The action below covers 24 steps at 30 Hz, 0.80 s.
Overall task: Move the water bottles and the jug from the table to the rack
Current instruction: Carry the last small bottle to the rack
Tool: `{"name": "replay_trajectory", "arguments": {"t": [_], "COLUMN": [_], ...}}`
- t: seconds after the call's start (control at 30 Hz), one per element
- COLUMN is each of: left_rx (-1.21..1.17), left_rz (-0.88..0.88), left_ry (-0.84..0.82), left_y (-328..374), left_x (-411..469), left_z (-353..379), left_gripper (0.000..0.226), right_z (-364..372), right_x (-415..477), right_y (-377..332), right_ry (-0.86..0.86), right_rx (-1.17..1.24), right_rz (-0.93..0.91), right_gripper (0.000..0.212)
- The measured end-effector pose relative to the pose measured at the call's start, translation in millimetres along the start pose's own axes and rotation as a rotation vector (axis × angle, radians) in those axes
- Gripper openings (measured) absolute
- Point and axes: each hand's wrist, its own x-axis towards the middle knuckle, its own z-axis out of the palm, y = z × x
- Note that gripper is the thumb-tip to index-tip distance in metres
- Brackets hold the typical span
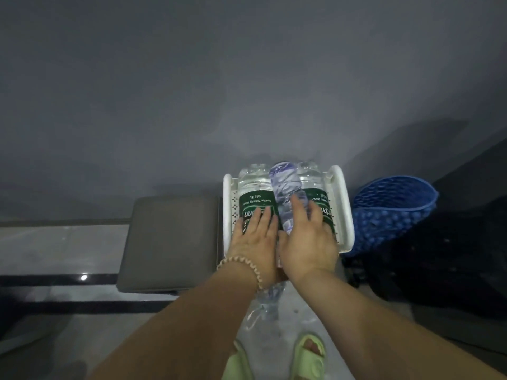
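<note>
nearest the camera, two feet in pale green slippers point(307, 357) stand on the light floor point(55, 242). both forearms reach forward from there; the left wrist wears a beaded bracelet point(247, 266). the left hand point(255, 237) lies flat, fingers spread, on the left green-labelled bottle point(253, 193), pressing rather than wrapping it. the right hand point(307, 237) rests with open fingers over the slim clear bottle point(285, 193) and the right green-labelled bottle point(315, 187); whether it truly grips either i cannot tell. all three bottles lie on their sides in the white rack point(343, 204), the slim one on top between the two big ones. below the wrists part of another clear bottle point(267, 300) shows. a grey stool point(170, 242) sits just left of the rack, a blue basket point(389, 209) just right. behind is a grey wall point(247, 78).
</note>
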Motion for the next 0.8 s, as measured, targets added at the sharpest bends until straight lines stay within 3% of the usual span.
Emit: {"name": "replay_trajectory", "arguments": {"t": [0.13,0.27,0.47,0.57,0.8], "left_rx": [0.002,-0.063,-0.071,-0.082,-0.111], "left_rz": [-0.002,0.004,0.013,0.003,0.014], "left_ry": [-0.027,-0.005,-0.05,-0.05,-0.042], "left_y": [-15.6,-20.1,-18.1,-19.3,-27.8], "left_x": [-1.5,-1.5,-0.7,-0.5,-7.4], "left_z": [15.6,16.2,14.0,17.1,18.1], "left_gripper": [0.119,0.118,0.127,0.128,0.124], "right_z": [20.5,23.2,10.4,8.4,37.5], "right_x": [-4.7,-7.1,8.6,17.0,1.4], "right_y": [-4.6,1.2,-0.2,-0.4,-2.8], "right_ry": [-0.081,-0.113,-0.084,-0.121,-0.186], "right_rx": [0.144,0.075,-0.386,-0.497,-0.332], "right_rz": [0.014,-0.114,-0.253,-0.284,-0.193], "right_gripper": [0.077,0.074,0.077,0.074,0.071]}}
